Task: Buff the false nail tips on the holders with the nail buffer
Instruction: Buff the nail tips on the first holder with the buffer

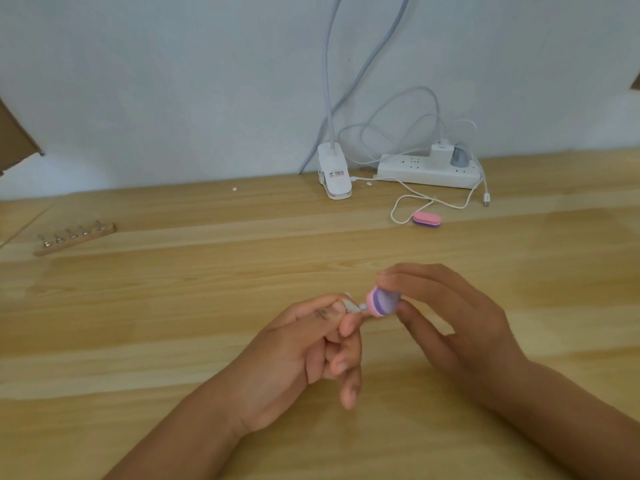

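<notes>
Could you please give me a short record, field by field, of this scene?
left hand: pinches a nail tip holder
right hand: holds the nail buffer, its end at the holder's tip
rack: wooden, far left on the table, five holders in it
second buffer: lies in front of the power strip
back edge: clip lamp

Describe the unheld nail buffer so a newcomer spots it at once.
Start at the white power strip along the wall at the table's back edge. In front of it, by a white cable loop, lies the spare nail buffer, a small pink-and-purple oval. A second buffer is in the right hand; this one lies alone.
</notes>
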`<state>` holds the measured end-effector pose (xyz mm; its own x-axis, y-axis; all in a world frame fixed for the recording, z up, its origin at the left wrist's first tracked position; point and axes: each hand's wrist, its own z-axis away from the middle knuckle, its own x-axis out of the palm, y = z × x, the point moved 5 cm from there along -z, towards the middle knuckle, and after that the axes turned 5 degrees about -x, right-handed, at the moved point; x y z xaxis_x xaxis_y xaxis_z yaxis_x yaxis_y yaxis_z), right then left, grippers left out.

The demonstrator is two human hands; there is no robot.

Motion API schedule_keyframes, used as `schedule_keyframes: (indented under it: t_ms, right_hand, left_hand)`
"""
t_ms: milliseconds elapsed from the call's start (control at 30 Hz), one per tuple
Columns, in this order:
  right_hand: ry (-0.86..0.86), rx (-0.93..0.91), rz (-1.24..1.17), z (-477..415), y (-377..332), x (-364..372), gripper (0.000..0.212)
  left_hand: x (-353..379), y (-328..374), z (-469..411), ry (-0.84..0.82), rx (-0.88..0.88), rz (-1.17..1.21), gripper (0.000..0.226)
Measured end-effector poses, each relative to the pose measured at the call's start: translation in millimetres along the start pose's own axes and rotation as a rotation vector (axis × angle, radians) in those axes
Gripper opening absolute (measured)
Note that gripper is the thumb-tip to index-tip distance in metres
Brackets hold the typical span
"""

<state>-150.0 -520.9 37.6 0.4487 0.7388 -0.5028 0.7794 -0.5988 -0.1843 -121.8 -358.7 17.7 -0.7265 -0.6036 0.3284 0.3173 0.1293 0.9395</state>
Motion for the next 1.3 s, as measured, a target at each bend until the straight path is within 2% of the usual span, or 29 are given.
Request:
schedule_keyframes:
  t_ms: [133,333,467,633,833,967,1033,1167,1300]
  right_hand:
    - [-0.043,-0.146,0.02,6,-17,9,0.026]
    - [-0.041,-0.032,0.077,-1,-1,1,0.024]
    - [-0.07,-0.151,0.083,2,-18,7,0.027]
    - [-0.061,-0.002,0.118,-2,6,-1,0.025]
    - [-0.113,-0.101,0.07,3,-5,7,0.028]
    - [-0.036,0.049,0.11,-1,14,-3,0.026]
    - [-0.017,0.028,0.053,2,6,-2,0.028]
    - [-0.118,-0.059,0.063,5,-2,9,0.031]
    - [-0.037,0.097,0.097,2,16,-2,0.028]
  left_hand:
    - [2,-5,0,-0.01,-0.034,-0.005,0.031]
    - [-3,-1,-1,0.048,-0.024,-0.012,0.025]
    - [0,-5,-1,0.035,-0.044,-0.003,0.032]
    - [-1,0,0,0.044,-0.023,0.007,0.024]
    - [2,-3,0,0.091,-0.009,-0.072,0.028]
    - [4,2,1,0.106,0.047,-0.114,0.026]
    - [2,2,0,0.168,0.067,-0.141,0.026]
    - [-2,1,0,0.23,0.075,-0.192,0.026]
    - [-7,5,-1,0.278,0.116,-0.205,0.02]
